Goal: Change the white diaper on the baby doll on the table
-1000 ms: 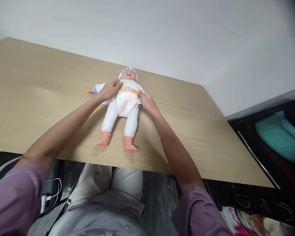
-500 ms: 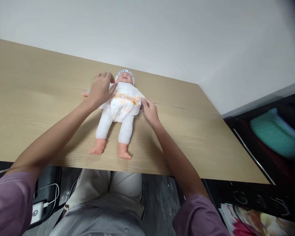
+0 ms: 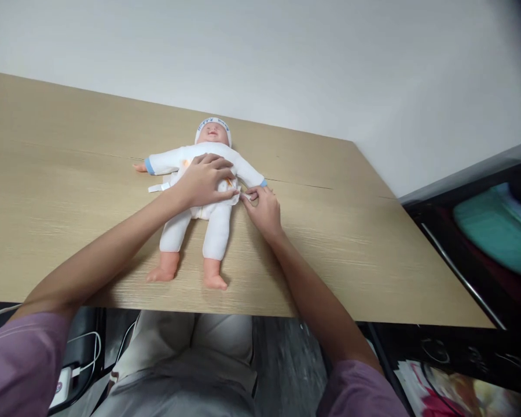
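A baby doll (image 3: 217, 234) in a white suit with blue cuffs and a printed white cap lies on its back, feet toward me. Around its hips is a white diaper (image 3: 201, 213) with an orange-printed front. My left hand (image 3: 205, 182) lies over the diaper's front, fingers stretched out and pressing on it, hiding most of the print. At the doll's hip on the right, my right hand (image 3: 264, 209) pinches the diaper's side tab, which shows only in part between the fingertips. On the opposite side a loose white tab (image 3: 158, 187) sticks out over the table.
The doll rests on a wooden table (image 3: 338, 255) with a thin seam across it, against a pale wall (image 3: 260, 63). To the right, below the tabletop, are a green item (image 3: 495, 226) and a colourful printed bag (image 3: 460, 388). A white charger (image 3: 63, 385) with a cable sits lower left.
My left hand has moved from beside the doll's chest down onto the diaper's front. The right hand has stayed at the hip and now pinches the side tab. The doll's arms show more.
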The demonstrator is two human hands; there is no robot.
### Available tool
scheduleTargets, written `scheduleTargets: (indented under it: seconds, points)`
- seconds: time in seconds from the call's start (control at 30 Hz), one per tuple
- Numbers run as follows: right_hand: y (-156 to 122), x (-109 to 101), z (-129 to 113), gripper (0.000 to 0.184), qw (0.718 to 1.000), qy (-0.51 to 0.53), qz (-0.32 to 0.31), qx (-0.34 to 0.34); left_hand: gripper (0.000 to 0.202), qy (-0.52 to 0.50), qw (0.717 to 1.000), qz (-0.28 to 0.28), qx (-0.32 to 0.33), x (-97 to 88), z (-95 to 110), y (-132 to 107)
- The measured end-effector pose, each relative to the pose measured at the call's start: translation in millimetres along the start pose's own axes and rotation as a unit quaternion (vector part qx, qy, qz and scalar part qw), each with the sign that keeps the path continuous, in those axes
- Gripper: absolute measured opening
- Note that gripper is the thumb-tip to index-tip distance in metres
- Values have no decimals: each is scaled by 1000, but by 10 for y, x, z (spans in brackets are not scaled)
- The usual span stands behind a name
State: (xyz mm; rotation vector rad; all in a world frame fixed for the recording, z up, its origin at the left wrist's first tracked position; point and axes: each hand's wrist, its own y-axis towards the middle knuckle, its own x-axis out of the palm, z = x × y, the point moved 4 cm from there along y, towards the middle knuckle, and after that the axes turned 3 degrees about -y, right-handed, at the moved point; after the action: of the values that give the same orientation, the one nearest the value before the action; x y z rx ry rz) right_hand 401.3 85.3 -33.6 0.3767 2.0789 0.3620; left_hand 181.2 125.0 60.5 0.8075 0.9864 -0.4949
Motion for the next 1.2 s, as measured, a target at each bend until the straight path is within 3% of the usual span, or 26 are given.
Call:
scheduleTargets:
  seconds: [0.2,0.33,0.5,0.63,0.77,1.0,1.1,1.2]
  points:
    - [62,59,118,33,991,38,-45,123,43,6,1000,7,-17,3,-1,26]
    - [71,66,110,44,986,48,-48,151,51,-1,1000,10,-26,0,4,44]
    - [63,4,82,46,981,113,-82,131,63,7,999,12,-36,6,-2,50]
    - [82,-151,90,50,949,268,-130,100,61,12,999,17,-38,36,-20,42]
    - [117,-266,-18,53,938,311,-130,82,62,18,999,31,-36,64,-33,29]
    - [355,35,-535,56,918,368,-142,50,57,31,999,36,-27,92,-40,24]
    - [399,118,-619,54,924,359,-124,42,56,35,998,37,-27,90,-47,24]
    - [272,57,-624,49,945,319,-78,9,53,30,999,28,-21,96,-54,27]
